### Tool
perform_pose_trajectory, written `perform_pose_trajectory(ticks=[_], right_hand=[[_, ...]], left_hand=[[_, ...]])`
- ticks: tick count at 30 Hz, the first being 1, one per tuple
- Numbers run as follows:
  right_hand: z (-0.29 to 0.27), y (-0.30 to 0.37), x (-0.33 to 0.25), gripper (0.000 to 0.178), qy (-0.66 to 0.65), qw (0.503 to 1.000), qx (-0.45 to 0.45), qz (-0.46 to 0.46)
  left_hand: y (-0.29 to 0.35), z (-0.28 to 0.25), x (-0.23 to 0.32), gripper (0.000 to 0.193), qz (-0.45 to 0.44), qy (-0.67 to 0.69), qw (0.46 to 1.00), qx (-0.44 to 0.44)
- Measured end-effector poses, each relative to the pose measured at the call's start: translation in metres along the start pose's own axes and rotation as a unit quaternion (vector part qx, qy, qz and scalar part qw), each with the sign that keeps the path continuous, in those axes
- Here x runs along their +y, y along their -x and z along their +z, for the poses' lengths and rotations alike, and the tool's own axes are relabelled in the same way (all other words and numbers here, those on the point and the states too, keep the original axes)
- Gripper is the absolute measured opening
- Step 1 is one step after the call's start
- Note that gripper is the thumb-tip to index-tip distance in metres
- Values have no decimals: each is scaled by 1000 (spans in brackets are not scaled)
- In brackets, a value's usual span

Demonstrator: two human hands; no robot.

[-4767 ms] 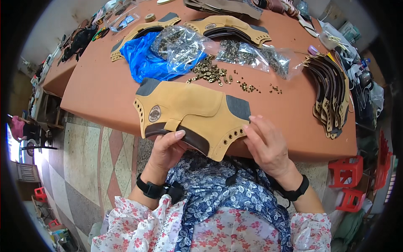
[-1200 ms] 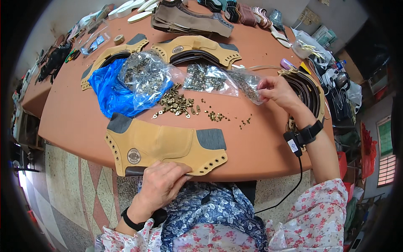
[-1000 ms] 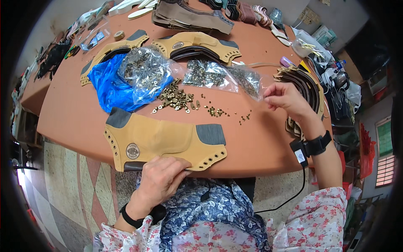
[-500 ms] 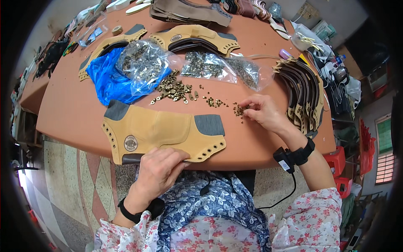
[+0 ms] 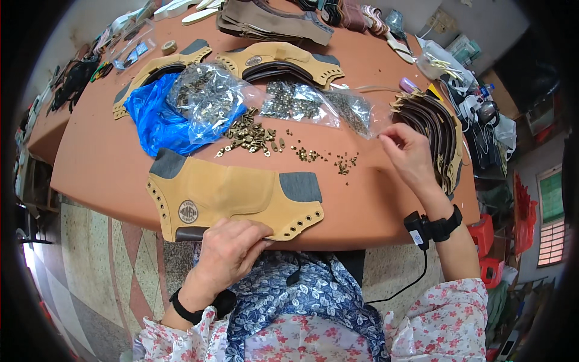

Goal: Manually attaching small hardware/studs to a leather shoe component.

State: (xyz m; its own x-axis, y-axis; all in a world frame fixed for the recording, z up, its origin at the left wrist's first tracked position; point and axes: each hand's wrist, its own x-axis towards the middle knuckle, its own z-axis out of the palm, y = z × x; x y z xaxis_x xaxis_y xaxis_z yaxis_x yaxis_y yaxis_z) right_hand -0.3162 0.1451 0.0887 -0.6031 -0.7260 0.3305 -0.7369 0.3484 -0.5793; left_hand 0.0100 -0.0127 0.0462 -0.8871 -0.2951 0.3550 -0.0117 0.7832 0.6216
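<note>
Head view: your left hand [image 5: 232, 250] pinches the lower edge of the tan piece [image 5: 235, 184] at the near rim of the orange-brown worktop [image 5: 356, 211]. Your right hand [image 5: 410, 158] hovers beside the small brass rivets [image 5: 345, 163], fingers curled; whether they pinch anything, I can't tell. Patterned floor [image 5: 90, 253] lies left, red stools [image 5: 491, 273] right, near a barred window [image 5: 551, 244].

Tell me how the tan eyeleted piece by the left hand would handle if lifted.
The tan eyeleted piece would probably flex, since it looks like thin sheet bulging gently in the middle. It is likely light for its size, being broad but thin-edged. Rolling seems unlikely: it lies low on the table.
</note>
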Motion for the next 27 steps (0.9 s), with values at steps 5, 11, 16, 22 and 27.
perform_pose_trajectory(ticks=[5, 11, 16, 22, 27], right_hand=[[4, -25, 7, 12, -14, 999, -23, 39], [17, -43, 25, 16, 43, 995, -86, 21], [27, -59, 14, 18, 144, 978, -149, -38], [35, -83, 47, 49, 151, 945, -216, -194], [37, -81, 31, 32, 163, 943, -227, -184]], left_hand=[[-2, -3, 3, 22, -8, 1, 1000, -4], [1, 0, -2, 20, 2, 0, 1000, -1], [1, -1, -3, 20, 2, 1, 1000, -10], [1, -1, -3, 25, 0, 14, 1000, -11], [3, 0, -2, 25, -2, 17, 1000, -5]])
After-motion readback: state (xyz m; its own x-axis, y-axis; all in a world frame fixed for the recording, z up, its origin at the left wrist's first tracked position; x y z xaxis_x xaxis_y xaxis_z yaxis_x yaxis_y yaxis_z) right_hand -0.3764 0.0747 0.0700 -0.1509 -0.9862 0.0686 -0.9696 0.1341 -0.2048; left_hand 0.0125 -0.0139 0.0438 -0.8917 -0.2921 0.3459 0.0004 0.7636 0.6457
